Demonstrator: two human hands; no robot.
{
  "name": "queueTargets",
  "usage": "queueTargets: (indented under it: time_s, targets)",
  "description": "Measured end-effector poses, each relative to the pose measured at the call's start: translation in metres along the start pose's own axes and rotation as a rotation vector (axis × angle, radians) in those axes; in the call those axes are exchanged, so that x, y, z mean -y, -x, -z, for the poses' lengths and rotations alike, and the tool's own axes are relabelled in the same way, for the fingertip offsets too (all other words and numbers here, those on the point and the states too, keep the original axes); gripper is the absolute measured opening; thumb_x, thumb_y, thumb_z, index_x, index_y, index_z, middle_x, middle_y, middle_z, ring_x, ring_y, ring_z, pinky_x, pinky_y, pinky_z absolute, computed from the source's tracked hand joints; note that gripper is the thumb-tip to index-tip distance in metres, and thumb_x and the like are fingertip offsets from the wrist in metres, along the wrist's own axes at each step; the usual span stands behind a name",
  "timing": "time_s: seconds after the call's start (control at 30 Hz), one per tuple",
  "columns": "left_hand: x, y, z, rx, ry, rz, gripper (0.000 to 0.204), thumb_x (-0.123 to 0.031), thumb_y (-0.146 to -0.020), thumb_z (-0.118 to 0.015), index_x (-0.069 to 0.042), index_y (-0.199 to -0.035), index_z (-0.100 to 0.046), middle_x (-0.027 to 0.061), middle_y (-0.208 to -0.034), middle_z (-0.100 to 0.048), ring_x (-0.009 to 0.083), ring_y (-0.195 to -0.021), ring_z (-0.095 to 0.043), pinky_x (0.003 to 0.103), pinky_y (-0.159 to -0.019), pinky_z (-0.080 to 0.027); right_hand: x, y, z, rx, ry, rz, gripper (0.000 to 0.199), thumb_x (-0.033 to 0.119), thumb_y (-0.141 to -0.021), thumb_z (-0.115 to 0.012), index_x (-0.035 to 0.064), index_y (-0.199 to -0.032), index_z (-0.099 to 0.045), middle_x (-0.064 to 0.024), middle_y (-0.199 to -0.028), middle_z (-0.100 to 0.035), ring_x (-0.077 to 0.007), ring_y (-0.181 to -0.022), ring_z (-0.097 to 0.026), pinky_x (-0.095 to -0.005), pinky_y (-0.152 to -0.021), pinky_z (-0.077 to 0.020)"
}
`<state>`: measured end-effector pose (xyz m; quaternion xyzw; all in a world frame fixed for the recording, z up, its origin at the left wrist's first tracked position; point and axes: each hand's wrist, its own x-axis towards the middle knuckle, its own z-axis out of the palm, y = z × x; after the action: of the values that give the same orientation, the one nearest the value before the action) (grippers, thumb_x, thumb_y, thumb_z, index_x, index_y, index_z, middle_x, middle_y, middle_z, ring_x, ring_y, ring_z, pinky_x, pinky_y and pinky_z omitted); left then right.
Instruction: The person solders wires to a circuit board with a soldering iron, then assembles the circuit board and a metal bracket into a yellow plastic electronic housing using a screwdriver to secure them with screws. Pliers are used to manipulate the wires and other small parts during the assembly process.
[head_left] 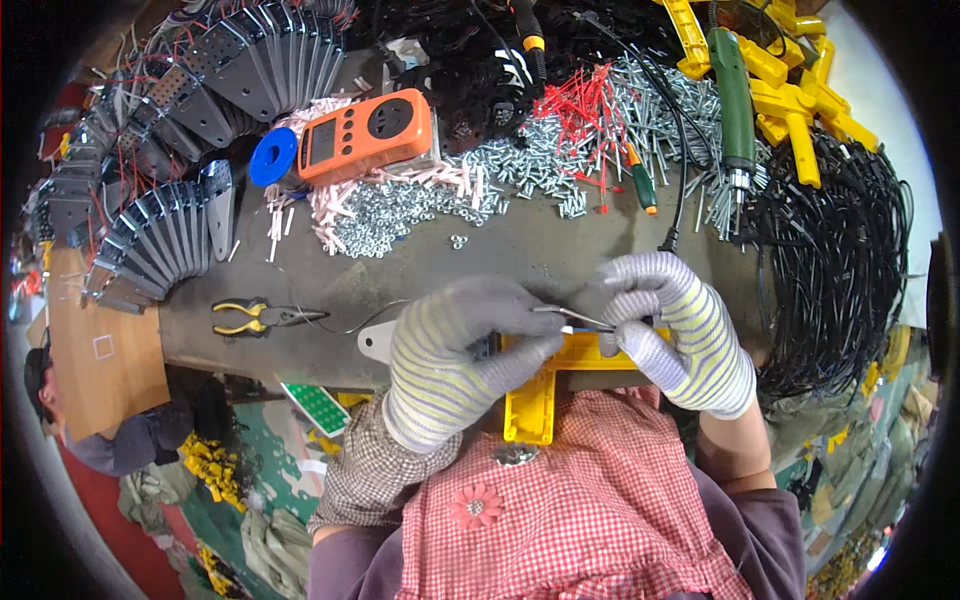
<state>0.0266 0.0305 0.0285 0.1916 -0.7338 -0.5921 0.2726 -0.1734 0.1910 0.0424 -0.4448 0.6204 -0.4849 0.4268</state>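
In striped work gloves, my left hand [455, 355] and my right hand [685, 335] face each other above the table's front edge. Stretched between their pinched fingertips is a thin grey wire [582, 320], and a small white piece [567, 330] shows just under it. Below the hands lies a yellow plastic housing [530, 408], angled and hollow, partly over the edge towards my apron. A grey metal plate [375, 342] with a hole pokes out beside my left hand, its other end hidden by the glove.
Yellow-handled pliers [240, 317] lie at the left. Behind are an orange meter [365, 138], a blue spool [273, 157], nuts [375, 215], screws [560, 150] and red ties [580, 110]. A green electric screwdriver [733, 110] hangs right, above bundled black cables [835, 270]. Metal plates [165, 235] stand left.
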Motion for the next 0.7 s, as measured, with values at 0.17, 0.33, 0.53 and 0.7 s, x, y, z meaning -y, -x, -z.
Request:
queueTargets:
  time_s: [0.17,0.33,0.53,0.7]
  targets:
    - [-0.008,-0.009,-0.006,0.181,-0.26,-0.131,0.018,-0.004,-0.081,-0.087,-0.01,-0.096,-0.08,0.0058,-0.094,-0.076,0.0231,-0.082,-0.073,0.035,-0.075,-0.058,-0.001,-0.007,0.006,0.03,0.159,0.254,0.04,0.007,-0.097,-0.07,0.0028,-0.135,-0.059,-0.0094,-0.101,-0.078,-0.0226,-0.096,-0.079,-0.0332,-0.086,-0.0598]
    - [-0.009,-0.017,-0.022,0.222,-0.649,-0.535,0.021,-0.003,-0.082,-0.083,-0.009,-0.102,-0.078,0.004,-0.095,-0.073,0.0265,-0.085,-0.074,0.039,-0.077,-0.059,-0.02,-0.008,0.003,-0.071,0.205,0.252,0.03,0.019,-0.1,-0.073,0.0026,-0.125,-0.067,-0.011,-0.1,-0.079,-0.0231,-0.091,-0.079,-0.033,-0.081,-0.0601]
    - [0.029,-0.068,0.038,-0.119,-0.924,-0.32,0.023,-0.007,-0.084,-0.08,-0.009,-0.106,-0.075,0.0071,-0.096,-0.073,0.0277,-0.079,-0.073,0.039,-0.072,-0.057,-0.021,0.002,0.016,-0.171,0.258,0.223,0.036,0.04,-0.098,-0.075,0.006,-0.108,-0.078,-0.0106,-0.092,-0.078,-0.0269,-0.083,-0.076,-0.0357,-0.078,-0.0589]
    - [0.062,-0.097,0.045,0.103,-1.59,-0.297,0.02,-0.015,-0.086,-0.078,-0.012,-0.105,-0.074,0.0068,-0.095,-0.071,0.0269,-0.078,-0.073,0.042,-0.068,-0.058,-0.005,-0.002,0.014,-0.057,0.577,0.293,0.029,0.037,-0.093,-0.077,0.0099,-0.102,-0.081,-0.0085,-0.085,-0.076,-0.0302,-0.077,-0.071,-0.039,-0.071,-0.0548]
